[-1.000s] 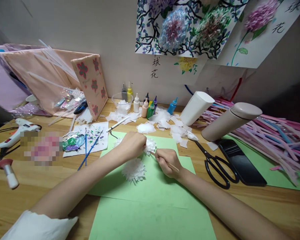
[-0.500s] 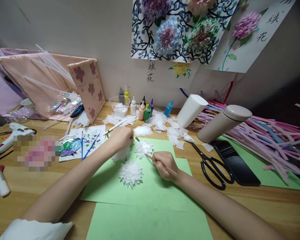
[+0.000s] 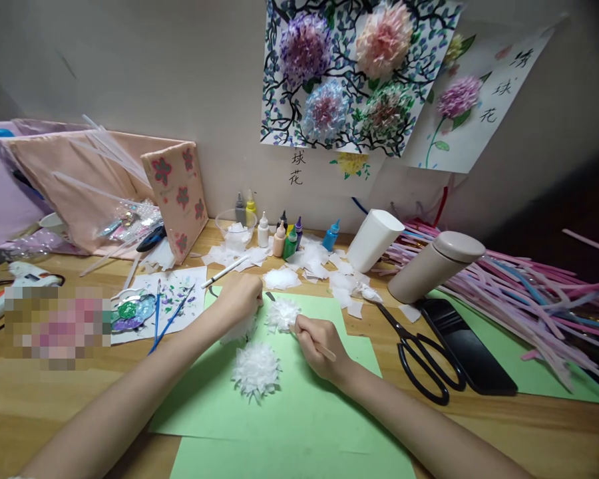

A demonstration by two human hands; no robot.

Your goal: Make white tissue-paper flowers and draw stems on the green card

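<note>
My left hand (image 3: 242, 299) is closed, its fingertips bent down beside a white paper flower (image 3: 239, 331) partly hidden beneath it; anything in its grip is out of sight. In my right hand (image 3: 324, 346) is a thin wooden stick (image 3: 325, 352), its back end poking out below the fingers. Those fingers are right at the edge of a second white tissue-paper flower (image 3: 281, 313), and the stick's front tip is hard to see. A third fluffy white flower (image 3: 256, 372) lies nearer to me on light green paper (image 3: 324, 406).
Black scissors (image 3: 419, 352) and a phone (image 3: 466, 346) lie at right, before a tilted-looking tumbler (image 3: 434, 266). Paint bottles (image 3: 290, 243) and loose white paper pieces (image 3: 317, 259) sit behind. Paintbrushes (image 3: 172, 319) lie left; pipe cleaners (image 3: 519, 286) fill the far right.
The camera view has shifted, so the table sits lower in the picture. My right fingertips have come closer to the flower's edge, covering the stick's front. My left hand stays by its flower.
</note>
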